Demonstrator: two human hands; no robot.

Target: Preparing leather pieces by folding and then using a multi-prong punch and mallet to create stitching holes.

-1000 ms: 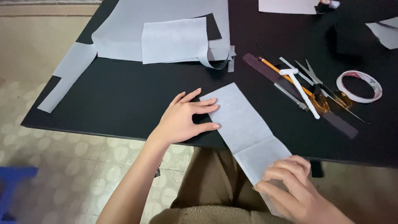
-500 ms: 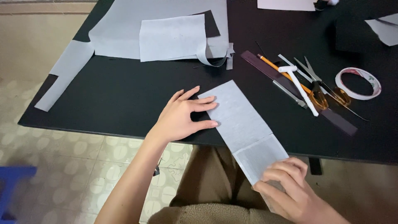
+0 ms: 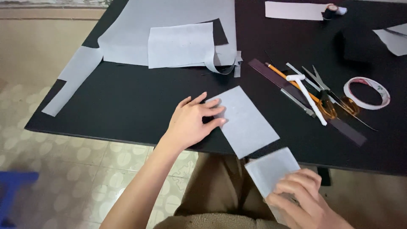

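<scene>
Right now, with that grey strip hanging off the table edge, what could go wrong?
The grey strip is pinned only by the left hand at one corner, so it might skew or slide. Its free end, gripped by the right hand, overhangs the table and could crease crookedly.

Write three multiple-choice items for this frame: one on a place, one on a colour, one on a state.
1. Where does the roll of white tape lie?
A. on the floor
B. on the black table, right of the orange-handled scissors
C. in the left hand

2. What colour is the strip of fabric under the left hand?
A. pale grey
B. red
C. green

3. How does the right hand stand?
A. flat on the table
B. gripping the strip's near end off the table edge
C. holding scissors

Answers: 1 B, the tape sits right of the scissors; 2 A, it shows pale grey; 3 B, fingers close on the overhanging end.
</scene>
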